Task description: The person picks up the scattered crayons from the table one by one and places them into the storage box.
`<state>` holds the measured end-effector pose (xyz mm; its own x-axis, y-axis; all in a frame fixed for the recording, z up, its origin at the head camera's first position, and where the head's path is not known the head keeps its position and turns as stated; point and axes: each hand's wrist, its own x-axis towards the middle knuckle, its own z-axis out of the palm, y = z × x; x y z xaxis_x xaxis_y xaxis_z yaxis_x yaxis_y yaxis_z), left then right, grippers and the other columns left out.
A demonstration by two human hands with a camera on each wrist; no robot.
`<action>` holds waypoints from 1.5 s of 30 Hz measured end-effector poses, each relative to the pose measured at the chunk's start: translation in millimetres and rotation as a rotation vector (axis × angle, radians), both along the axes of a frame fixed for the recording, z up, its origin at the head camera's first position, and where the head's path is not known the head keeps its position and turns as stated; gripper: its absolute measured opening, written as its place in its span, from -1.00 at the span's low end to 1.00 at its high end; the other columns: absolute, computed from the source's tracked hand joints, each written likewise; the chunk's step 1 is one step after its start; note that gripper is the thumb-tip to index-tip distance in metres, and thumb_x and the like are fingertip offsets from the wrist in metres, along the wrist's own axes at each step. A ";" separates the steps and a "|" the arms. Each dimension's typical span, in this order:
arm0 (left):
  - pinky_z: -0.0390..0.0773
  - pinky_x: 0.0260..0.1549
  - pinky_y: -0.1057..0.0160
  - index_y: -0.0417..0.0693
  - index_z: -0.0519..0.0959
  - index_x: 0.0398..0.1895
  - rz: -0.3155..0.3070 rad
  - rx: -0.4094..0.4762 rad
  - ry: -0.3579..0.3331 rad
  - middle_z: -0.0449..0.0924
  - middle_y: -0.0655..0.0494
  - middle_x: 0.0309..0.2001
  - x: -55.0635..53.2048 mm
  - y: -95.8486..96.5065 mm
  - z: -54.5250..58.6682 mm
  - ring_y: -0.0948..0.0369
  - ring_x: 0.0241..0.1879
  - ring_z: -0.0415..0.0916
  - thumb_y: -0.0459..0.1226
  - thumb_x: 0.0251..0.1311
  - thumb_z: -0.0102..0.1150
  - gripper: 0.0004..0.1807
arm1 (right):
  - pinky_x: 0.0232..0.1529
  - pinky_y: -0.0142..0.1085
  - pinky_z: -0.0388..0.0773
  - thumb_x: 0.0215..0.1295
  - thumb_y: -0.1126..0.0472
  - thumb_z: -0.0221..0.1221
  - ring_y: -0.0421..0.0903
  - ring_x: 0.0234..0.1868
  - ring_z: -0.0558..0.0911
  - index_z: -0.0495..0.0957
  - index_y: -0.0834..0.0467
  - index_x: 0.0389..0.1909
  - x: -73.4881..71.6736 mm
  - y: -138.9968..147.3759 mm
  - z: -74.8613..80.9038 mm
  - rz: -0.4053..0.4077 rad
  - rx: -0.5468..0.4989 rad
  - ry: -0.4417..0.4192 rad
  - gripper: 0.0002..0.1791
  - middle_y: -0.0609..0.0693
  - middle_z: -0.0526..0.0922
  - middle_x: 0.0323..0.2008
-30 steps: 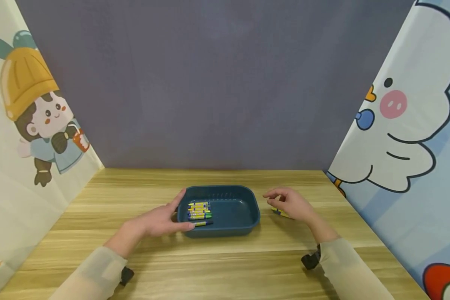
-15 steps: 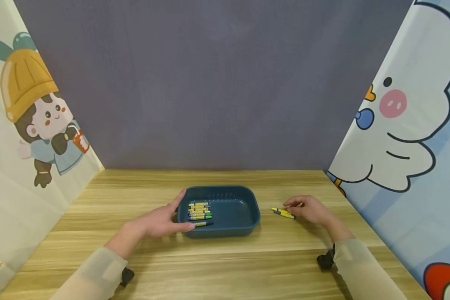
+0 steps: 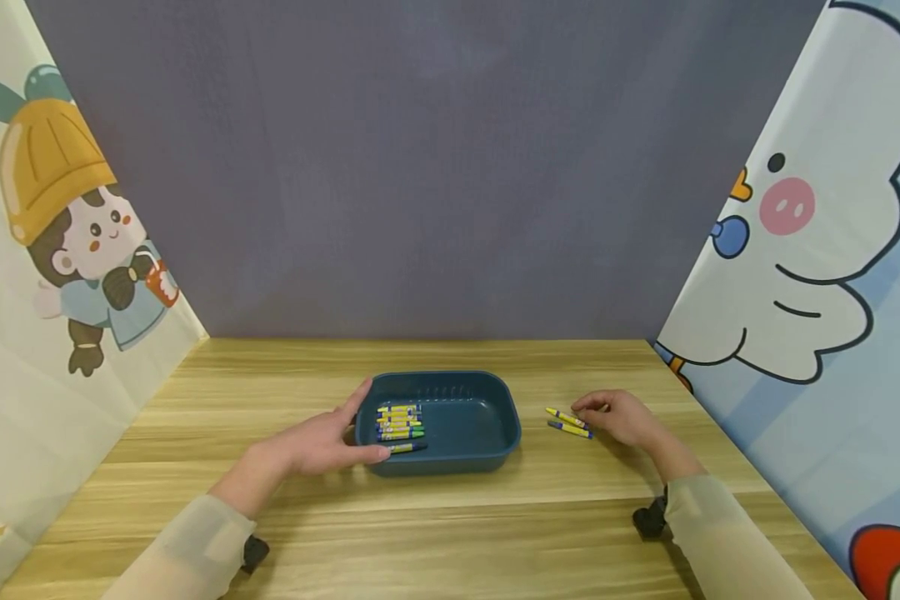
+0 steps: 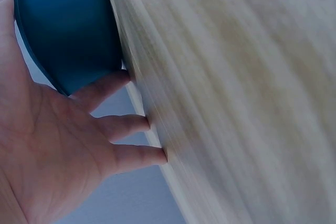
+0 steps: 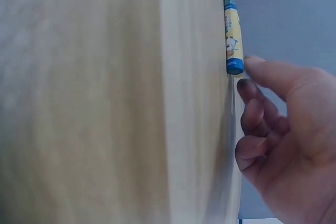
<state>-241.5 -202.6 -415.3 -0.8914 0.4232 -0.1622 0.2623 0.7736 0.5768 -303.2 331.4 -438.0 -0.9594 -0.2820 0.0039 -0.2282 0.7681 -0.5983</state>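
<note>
My left hand (image 3: 318, 437) spans the left end of a dark blue plastic tray (image 3: 465, 423), thumb over the near corner and index finger along the far one. The left wrist view shows its other fingers straight and spread, tips at the tabletop. Inside, at the left, several yellow-wrapped crayons (image 3: 399, 422) lie in a row, and a dark crayon (image 3: 408, 448) lies nearer me, partly under the thumb. Right of the tray, my right hand (image 3: 618, 418) pinches the right end of a yellow crayon (image 3: 562, 416). A blue crayon (image 5: 234, 35) lies beside it.
Everything stands on a wood-grain table (image 3: 435, 533). A grey cloth panel (image 3: 435, 167) rises behind it, and side panels with cartoon prints border it left and right. A dark wrist strap (image 3: 651, 518) shows by the right sleeve.
My right hand has moved right, away from the tray, uncovering the two crayons. The yellow crayon's left end has swung away from the blue one. The left hand and tray stay put.
</note>
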 end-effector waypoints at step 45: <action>0.41 0.50 -0.31 0.29 -0.47 0.83 0.012 -0.001 -0.018 0.47 -0.42 0.51 -0.2 0.3 0.6 -0.27 0.51 0.48 0.47 0.30 0.28 0.40 | -0.44 -0.29 0.40 0.59 0.04 0.34 -0.11 -0.42 0.46 0.81 -0.11 0.18 7.1 -99.7 59.0 0.118 -0.200 0.075 -0.74 0.05 0.72 0.09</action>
